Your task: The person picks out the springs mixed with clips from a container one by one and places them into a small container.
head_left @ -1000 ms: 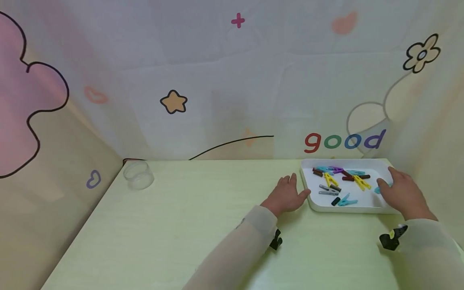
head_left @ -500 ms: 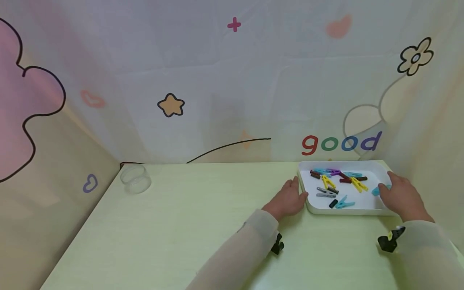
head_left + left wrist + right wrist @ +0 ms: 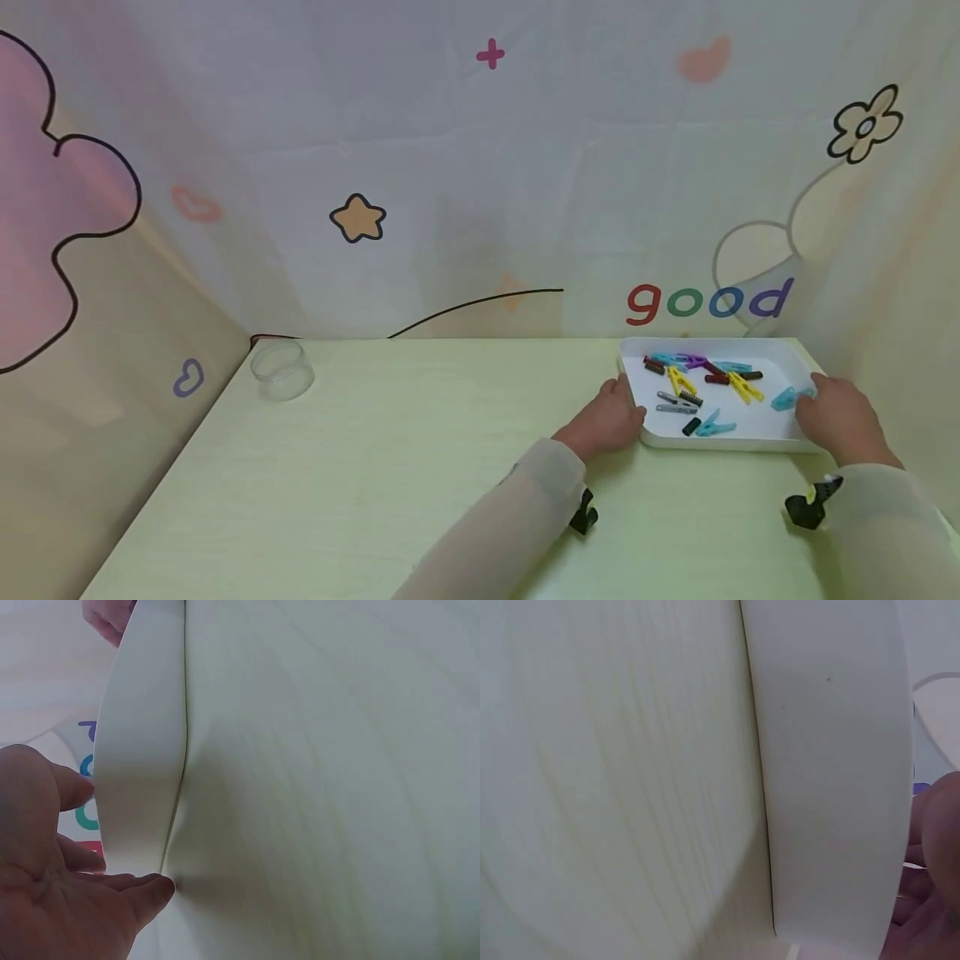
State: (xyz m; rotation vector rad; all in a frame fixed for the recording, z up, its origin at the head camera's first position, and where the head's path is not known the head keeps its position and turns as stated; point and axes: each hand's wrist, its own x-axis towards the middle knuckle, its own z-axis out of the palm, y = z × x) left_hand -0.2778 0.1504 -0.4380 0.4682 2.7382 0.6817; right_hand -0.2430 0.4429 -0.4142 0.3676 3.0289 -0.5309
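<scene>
Both hands have shifted since the earlier frame: the left hand (image 3: 606, 421) has drawn its fingers in against the left end of the white tray (image 3: 735, 445), and the right hand (image 3: 847, 421) has pulled its thumb back toward the tray's right rim, baring more of a light-blue clip (image 3: 784, 399) inside. Each hand now grasps one end of the tray, presumably so that its weight is shared and the loose clips (image 3: 745, 388) stay level. They lie scattered within its walls, which should keep them from rolling off. It appears to rest on the surface (image 3: 420, 467); a clear round container (image 3: 283, 372) stands well apart, left of the tray.
</scene>
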